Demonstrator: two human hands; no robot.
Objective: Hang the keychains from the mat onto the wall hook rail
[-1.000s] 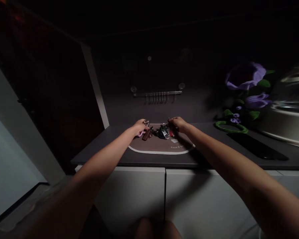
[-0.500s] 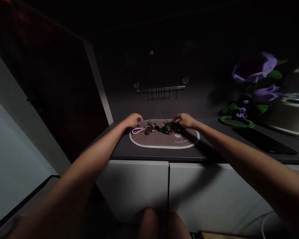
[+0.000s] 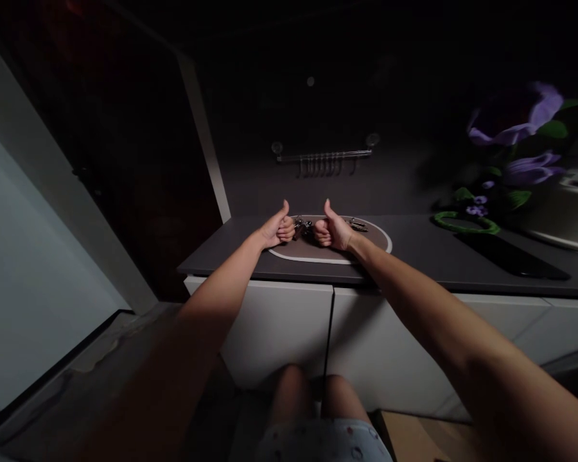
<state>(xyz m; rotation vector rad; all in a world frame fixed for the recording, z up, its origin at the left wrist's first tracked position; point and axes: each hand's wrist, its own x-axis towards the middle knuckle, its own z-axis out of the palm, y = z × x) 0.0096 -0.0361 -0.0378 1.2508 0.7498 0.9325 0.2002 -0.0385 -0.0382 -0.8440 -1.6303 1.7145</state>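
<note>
Both my left hand point(image 3: 278, 229) and my right hand point(image 3: 334, 230) are closed into fists with the thumbs pointing up. Nothing shows in either of them. They are held a little apart above an oval brown mat point(image 3: 313, 252) with a white border. Between the fists, a bunch of keys point(image 3: 303, 228) with dark and metal pieces lies on the mat, partly hidden by my hands. Some loose metal pieces, perhaps keys point(image 3: 359, 226), show to the right of my right hand.
A clear rail with hooks point(image 3: 324, 156) is fixed to the back wall. On the counter's right are purple crocheted flowers point(image 3: 532, 170), a green ring point(image 3: 466, 222), a flat black slab point(image 3: 513, 256) and a pale rounded appliance point(image 3: 571, 208). White cabinet doors point(image 3: 289, 321) sit below.
My hands have left the far edge of the mat and come closer together. Their fingers have curled into fists with thumbs raised. The camera view has shifted slightly.
</note>
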